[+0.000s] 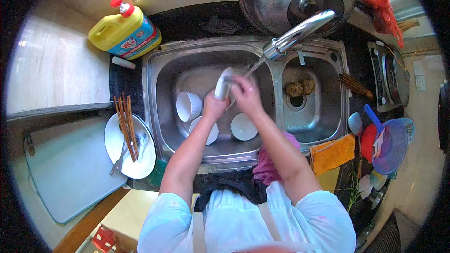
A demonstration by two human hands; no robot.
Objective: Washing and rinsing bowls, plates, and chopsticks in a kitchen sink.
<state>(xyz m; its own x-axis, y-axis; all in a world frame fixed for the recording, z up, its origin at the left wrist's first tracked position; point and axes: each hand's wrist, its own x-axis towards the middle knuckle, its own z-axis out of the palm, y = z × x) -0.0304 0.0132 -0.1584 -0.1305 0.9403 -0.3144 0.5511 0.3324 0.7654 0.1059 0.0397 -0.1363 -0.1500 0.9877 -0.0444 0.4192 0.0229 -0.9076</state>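
My left hand (pixel 215 106) grips a white bowl (pixel 222 88), tipped on its side over the large sink basin (pixel 175 59). Against the bowl's right side is my right hand (pixel 247 95), fingers curled and blurred; whether it grips anything cannot be made out. A thin stream of water (pixel 255 66) runs from the chrome faucet (pixel 302 33) close to that hand. Below in the basin, one white bowl (pixel 189 106) leans on its side. Another white bowl (pixel 211 136) is partly covered by my left forearm, and a third (pixel 244 127) sits near my right forearm.
Two brown scrubbers (pixel 300 88) lie by the small basin's drain. Left of the sink, a white dish (pixel 116 137) holds chopsticks and spoons beside a cutting board (pixel 77 168). A yellow pump bottle (pixel 126 35) and a large metal lid (pixel 263 0) stand behind. Cloths (pixel 332 154) hang in front.
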